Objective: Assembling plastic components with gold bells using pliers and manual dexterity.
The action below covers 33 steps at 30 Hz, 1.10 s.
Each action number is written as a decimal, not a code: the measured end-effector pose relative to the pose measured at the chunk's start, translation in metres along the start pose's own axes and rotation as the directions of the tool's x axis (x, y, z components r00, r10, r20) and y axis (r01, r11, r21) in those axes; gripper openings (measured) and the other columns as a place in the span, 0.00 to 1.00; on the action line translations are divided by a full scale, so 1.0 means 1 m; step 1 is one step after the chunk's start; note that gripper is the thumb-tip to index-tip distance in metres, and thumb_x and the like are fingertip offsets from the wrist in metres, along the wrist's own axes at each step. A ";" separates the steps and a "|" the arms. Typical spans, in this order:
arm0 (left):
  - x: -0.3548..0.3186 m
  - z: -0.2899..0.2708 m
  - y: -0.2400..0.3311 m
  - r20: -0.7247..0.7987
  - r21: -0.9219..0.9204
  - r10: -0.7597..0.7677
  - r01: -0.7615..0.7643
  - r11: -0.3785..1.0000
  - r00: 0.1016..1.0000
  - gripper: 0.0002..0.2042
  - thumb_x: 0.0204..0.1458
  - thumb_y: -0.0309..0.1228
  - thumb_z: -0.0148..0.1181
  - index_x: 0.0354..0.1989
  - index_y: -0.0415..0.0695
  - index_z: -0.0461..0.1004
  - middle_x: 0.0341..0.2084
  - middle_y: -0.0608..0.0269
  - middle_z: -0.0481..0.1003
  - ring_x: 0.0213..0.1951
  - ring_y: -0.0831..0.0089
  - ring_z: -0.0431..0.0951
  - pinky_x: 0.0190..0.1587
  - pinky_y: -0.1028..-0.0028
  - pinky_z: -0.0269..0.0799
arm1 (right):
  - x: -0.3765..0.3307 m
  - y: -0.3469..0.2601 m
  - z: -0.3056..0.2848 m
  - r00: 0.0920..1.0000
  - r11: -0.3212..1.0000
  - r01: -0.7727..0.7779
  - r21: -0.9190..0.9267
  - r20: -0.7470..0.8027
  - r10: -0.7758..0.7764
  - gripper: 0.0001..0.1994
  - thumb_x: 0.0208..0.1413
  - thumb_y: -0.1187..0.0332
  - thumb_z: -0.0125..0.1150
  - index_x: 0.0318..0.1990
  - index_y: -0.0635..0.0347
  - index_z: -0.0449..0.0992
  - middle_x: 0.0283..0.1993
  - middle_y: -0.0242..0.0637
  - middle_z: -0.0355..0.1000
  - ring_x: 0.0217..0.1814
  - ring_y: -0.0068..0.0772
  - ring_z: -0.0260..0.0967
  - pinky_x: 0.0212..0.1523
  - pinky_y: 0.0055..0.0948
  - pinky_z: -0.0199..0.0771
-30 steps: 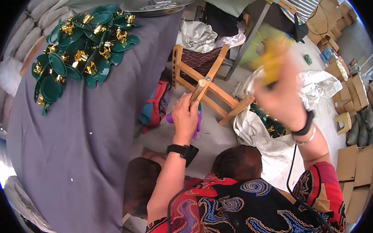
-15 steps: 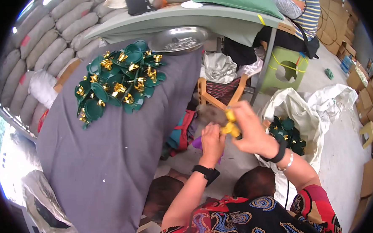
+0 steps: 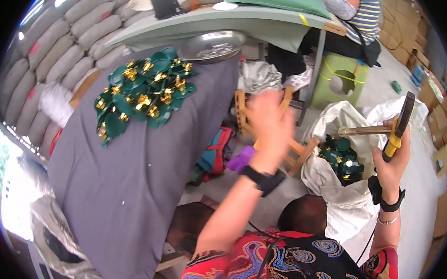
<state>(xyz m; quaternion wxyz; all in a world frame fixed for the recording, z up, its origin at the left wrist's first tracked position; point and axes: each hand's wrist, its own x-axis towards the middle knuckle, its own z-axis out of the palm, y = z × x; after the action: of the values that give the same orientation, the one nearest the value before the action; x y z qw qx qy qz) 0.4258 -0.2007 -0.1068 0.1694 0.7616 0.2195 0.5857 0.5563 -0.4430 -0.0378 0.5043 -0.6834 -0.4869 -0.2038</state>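
My right hand (image 3: 394, 158) is raised at the right, closed around a hand tool with a yellow-and-black grip (image 3: 394, 143) and a long dark metal part. A wooden rod (image 3: 364, 130) juts leftward from beside this tool; how they join is hidden. Smeared by motion, my left hand (image 3: 274, 119) hovers in front of a wooden frame (image 3: 243, 113), and its fingers cannot be made out. By its wrist there is a purple piece (image 3: 241, 159). On the grey cloth (image 3: 120, 195) lies a pile of dark green round pieces with gold metal clips (image 3: 145, 95).
More green pieces (image 3: 341, 156) fill a white sack (image 3: 356, 206) between my arms. A metal dish (image 3: 213, 45) of small metal parts stands at the cloth's far end. Behind it is a table (image 3: 273, 18) with a green cushion; a person in stripes (image 3: 360, 6) sits far right.
My right hand has swung right with the tool, away from my left hand. The left hand has risen slightly and to the right. Both hands were close together before.
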 end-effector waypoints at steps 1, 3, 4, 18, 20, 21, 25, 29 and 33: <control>0.015 -0.030 -0.020 -0.160 0.157 0.019 0.006 0.988 0.987 0.17 0.42 0.27 0.63 0.42 0.39 0.73 0.39 0.51 0.74 0.46 0.52 0.72 0.52 0.58 0.66 | -0.001 0.002 0.005 1.000 1.000 -0.001 0.018 0.007 0.001 0.29 0.35 0.82 0.53 0.53 0.63 0.64 0.45 0.37 0.63 0.52 0.33 0.63 0.58 0.29 0.60; 0.037 -0.102 -0.061 -0.322 0.457 -0.019 0.173 0.873 0.946 0.17 0.42 0.25 0.63 0.43 0.36 0.72 0.41 0.47 0.73 0.47 0.51 0.70 0.53 0.58 0.64 | 0.002 -0.002 0.020 0.997 0.993 -0.047 0.107 0.070 0.040 0.29 0.35 0.82 0.53 0.53 0.63 0.64 0.45 0.35 0.63 0.50 0.31 0.63 0.56 0.28 0.60; 0.042 -0.128 -0.084 -0.393 0.529 -0.143 0.351 0.773 0.908 0.19 0.41 0.26 0.64 0.44 0.36 0.72 0.40 0.46 0.73 0.48 0.49 0.70 0.52 0.57 0.66 | 0.004 -0.004 0.032 0.998 0.985 -0.043 0.165 0.056 0.034 0.28 0.35 0.82 0.53 0.52 0.62 0.65 0.45 0.34 0.62 0.49 0.30 0.62 0.55 0.27 0.60; 0.065 -0.207 -0.131 -0.396 0.760 -0.524 0.590 0.273 0.754 0.20 0.41 0.45 0.61 0.33 0.39 0.80 0.34 0.43 0.79 0.41 0.48 0.79 0.47 0.57 0.74 | 0.015 -0.037 0.090 0.967 0.971 0.141 0.195 0.184 -0.178 0.25 0.33 0.79 0.56 0.48 0.65 0.67 0.44 0.44 0.64 0.44 0.46 0.64 0.48 0.31 0.66; 0.053 -0.212 -0.118 -0.405 0.768 -0.448 0.562 0.307 0.797 0.20 0.40 0.43 0.61 0.31 0.35 0.78 0.31 0.41 0.79 0.38 0.44 0.79 0.44 0.54 0.75 | 0.015 -0.032 0.095 0.960 0.971 0.130 0.201 0.220 -0.174 0.26 0.33 0.78 0.56 0.48 0.65 0.67 0.45 0.45 0.64 0.44 0.48 0.65 0.47 0.32 0.66; 0.048 -0.217 -0.110 -0.423 0.749 -0.451 0.583 0.314 0.786 0.19 0.39 0.42 0.61 0.30 0.35 0.77 0.30 0.41 0.79 0.37 0.44 0.79 0.43 0.54 0.75 | 0.018 -0.035 0.095 0.956 0.970 0.134 0.201 0.231 -0.180 0.25 0.33 0.78 0.56 0.47 0.65 0.67 0.45 0.45 0.64 0.45 0.47 0.65 0.47 0.32 0.67; 0.042 -0.224 -0.094 -0.385 0.758 -0.468 0.562 0.331 0.795 0.17 0.39 0.39 0.62 0.30 0.36 0.74 0.28 0.42 0.78 0.36 0.44 0.79 0.41 0.55 0.74 | 0.018 -0.037 0.104 0.949 0.971 0.107 0.215 0.269 -0.164 0.25 0.32 0.78 0.56 0.46 0.64 0.68 0.44 0.41 0.63 0.44 0.41 0.64 0.48 0.29 0.65; 0.029 -0.212 -0.090 -0.362 0.751 -0.425 0.529 0.394 0.830 0.16 0.39 0.37 0.63 0.31 0.37 0.72 0.28 0.42 0.78 0.34 0.44 0.79 0.40 0.54 0.74 | 0.020 -0.033 0.118 0.947 0.969 0.112 0.220 0.271 -0.171 0.24 0.32 0.78 0.56 0.45 0.64 0.68 0.43 0.37 0.63 0.44 0.35 0.63 0.49 0.26 0.63; 0.019 -0.232 -0.093 -0.442 0.785 -0.358 0.548 0.290 0.822 0.14 0.43 0.35 0.61 0.35 0.39 0.70 0.27 0.45 0.78 0.33 0.45 0.79 0.39 0.53 0.73 | 0.024 -0.038 0.132 0.935 0.960 0.142 0.241 0.285 -0.210 0.24 0.31 0.78 0.55 0.45 0.64 0.68 0.43 0.38 0.63 0.44 0.34 0.63 0.50 0.26 0.63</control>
<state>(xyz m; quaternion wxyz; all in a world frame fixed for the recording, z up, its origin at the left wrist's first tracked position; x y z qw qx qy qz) 0.1929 -0.1115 -0.0799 -0.1176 0.5810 0.7136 0.3735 0.5058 -0.3141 -0.0546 0.4732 -0.6010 -0.6385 -0.0852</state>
